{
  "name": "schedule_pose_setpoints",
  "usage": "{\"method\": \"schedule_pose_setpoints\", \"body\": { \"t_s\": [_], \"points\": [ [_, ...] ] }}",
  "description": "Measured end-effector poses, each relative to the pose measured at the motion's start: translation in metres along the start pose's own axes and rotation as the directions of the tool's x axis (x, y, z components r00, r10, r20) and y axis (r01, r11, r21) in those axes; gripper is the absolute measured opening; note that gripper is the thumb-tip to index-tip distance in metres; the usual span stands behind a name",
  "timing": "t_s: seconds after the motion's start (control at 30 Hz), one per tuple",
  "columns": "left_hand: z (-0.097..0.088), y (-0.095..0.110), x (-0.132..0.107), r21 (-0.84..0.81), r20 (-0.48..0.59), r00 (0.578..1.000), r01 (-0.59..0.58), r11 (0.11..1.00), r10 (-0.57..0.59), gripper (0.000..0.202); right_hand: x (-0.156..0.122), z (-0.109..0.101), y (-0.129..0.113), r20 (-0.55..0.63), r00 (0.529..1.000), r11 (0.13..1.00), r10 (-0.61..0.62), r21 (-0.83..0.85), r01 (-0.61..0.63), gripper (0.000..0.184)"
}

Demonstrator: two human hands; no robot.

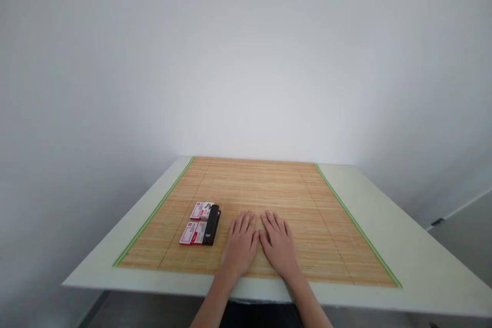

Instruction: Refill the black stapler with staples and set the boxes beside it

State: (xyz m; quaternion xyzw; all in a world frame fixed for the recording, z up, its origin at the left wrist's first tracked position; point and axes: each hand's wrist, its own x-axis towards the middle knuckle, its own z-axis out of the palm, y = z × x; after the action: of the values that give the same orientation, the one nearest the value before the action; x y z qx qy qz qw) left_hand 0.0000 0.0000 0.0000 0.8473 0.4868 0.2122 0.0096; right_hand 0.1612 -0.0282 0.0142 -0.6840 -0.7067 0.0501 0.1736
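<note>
Head view: red-and-white boxes (pixel 188 233) are set on the left part of a bamboo mat (pixel 261 184) spread over the desk (pixel 365 200); a black stapler (pixel 211 226) is placed along their right side; near it, the left hand (pixel 241 243) is laid flat, fingers slightly apart; beside that, the right hand (pixel 279 243) is laid likewise, fingers slightly spread.

Both hands (pixel 241 246) lie palm-down (thumbs (pixel 255 242) almost touching), forearms (pixel 217 294) angled inward.

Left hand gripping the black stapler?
No, the left hand lies flat on the bamboo mat, with a visible gap between it and the black stapler.
</note>
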Motion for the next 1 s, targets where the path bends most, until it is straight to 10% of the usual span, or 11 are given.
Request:
{"method": "schedule_pose_setpoints", "body": {
  "t_s": [0.8, 1.0],
  "points": [
    [0.0, 0.007, -0.008, -0.015, -0.045, 0.999, -0.003, 1.0, 0.002, 0.052, -0.001, 0.007, 0.007, -0.071, 0.997, 0.996, -0.038, 0.082, 0.044, 0.053],
    [0.001, 0.007, -0.011, -0.027, -0.019, 1.0, -0.005, 1.0, 0.005, 0.056, 0.015, -0.001, -0.013, -0.139, 0.982, 0.982, 0.124, 0.157, -0.102, 0.045]
  ]
}}
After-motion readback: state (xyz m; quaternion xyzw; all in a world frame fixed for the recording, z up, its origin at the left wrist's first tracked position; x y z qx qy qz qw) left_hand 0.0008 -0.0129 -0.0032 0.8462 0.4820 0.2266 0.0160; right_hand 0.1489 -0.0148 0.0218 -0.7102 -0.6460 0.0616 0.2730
